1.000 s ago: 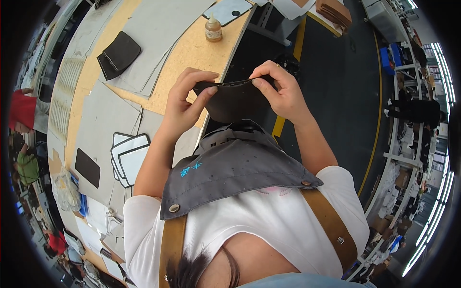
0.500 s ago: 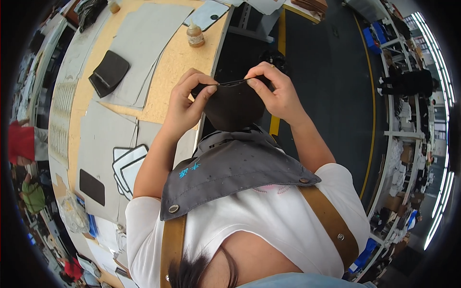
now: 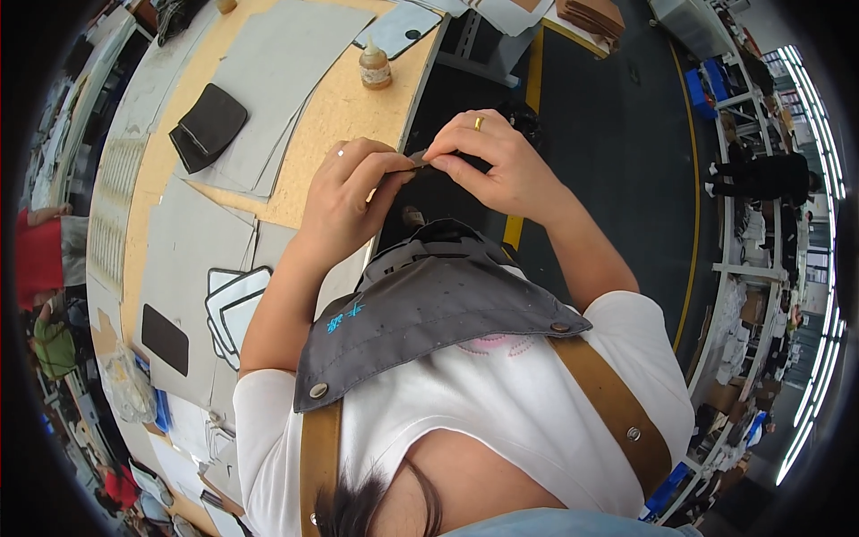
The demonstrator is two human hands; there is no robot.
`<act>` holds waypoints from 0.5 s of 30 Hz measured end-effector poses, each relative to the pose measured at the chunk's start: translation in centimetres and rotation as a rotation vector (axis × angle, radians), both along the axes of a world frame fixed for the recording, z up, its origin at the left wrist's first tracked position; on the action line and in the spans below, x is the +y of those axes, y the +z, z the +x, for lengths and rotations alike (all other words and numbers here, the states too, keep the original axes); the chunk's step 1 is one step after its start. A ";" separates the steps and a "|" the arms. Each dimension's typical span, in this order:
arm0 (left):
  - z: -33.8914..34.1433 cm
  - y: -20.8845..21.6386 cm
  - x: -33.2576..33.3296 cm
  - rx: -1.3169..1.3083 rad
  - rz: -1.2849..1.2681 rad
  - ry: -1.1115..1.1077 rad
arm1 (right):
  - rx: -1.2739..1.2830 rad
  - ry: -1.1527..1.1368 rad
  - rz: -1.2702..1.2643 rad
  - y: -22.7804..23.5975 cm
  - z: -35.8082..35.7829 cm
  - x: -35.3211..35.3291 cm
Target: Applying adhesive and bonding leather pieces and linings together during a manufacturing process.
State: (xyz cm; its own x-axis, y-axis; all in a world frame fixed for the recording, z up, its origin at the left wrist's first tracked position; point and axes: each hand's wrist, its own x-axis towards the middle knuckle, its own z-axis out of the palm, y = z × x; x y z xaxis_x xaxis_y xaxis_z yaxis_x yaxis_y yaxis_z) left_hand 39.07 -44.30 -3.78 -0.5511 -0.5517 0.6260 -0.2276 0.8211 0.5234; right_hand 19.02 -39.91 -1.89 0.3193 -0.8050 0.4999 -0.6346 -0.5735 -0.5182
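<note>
My left hand [image 3: 353, 191] and my right hand [image 3: 497, 166] meet in front of my apron, beyond the table's edge. Both pinch a thin black leather-like piece [image 3: 421, 166], of which only a narrow edge shows between the fingertips. The rest of it is hidden by the fingers or lost against the dark floor. On the table to the left lies a folded black piece [image 3: 211, 125] of similar look. A squeeze bottle [image 3: 375, 69] with brown contents stands upright beyond my left hand.
Large grey sheets [image 3: 259, 67] cover much of the wooden table [image 3: 333, 116]. White panels with black borders [image 3: 240, 304] and a flat dark panel [image 3: 165, 340] lie near my left forearm. Loaded shelves [image 3: 747, 268] line the right, past a yellow-marked floor. Other people are at the far left and right.
My hands have drawn together until the fingertips nearly touch. The black piece, earlier stretched broad between them, now shows only a thin edge. The view has shifted slightly.
</note>
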 end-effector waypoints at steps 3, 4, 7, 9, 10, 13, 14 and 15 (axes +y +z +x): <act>0.2 0.4 -0.2 -0.046 -0.091 0.011 | -0.027 0.113 0.179 0.4 -0.3 -0.9; 0.2 0.4 -0.3 -0.061 -0.086 0.007 | -0.042 0.137 0.224 0.4 -0.3 -1.1; 0.1 0.5 -0.5 -0.080 -0.085 -0.018 | -0.091 0.187 0.328 0.5 -0.6 -1.7; -0.2 0.6 -0.6 -0.086 -0.089 -0.040 | -0.125 0.211 0.389 0.5 -0.9 -2.0; -0.3 0.7 -0.7 -0.089 -0.088 -0.053 | -0.129 0.227 0.428 0.6 -1.1 -2.1; -0.6 0.7 -0.9 -0.097 -0.045 -0.090 | -0.103 0.247 0.462 0.9 -1.4 -2.1; -0.7 0.7 -1.0 -0.102 -0.005 -0.108 | -0.071 0.256 0.455 1.1 -1.6 -2.2; -0.8 0.6 -1.0 -0.102 -0.005 -0.116 | -0.074 0.249 0.455 1.2 -1.7 -2.1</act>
State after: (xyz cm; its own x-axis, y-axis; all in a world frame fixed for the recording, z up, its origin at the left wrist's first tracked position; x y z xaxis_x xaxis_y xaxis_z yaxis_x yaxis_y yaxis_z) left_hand 38.24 -45.32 -3.14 -0.6722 -0.4776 0.5657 -0.1828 0.8475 0.4982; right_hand 17.31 -42.06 -0.67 0.5059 -0.8502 0.1455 -0.4601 -0.4087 -0.7882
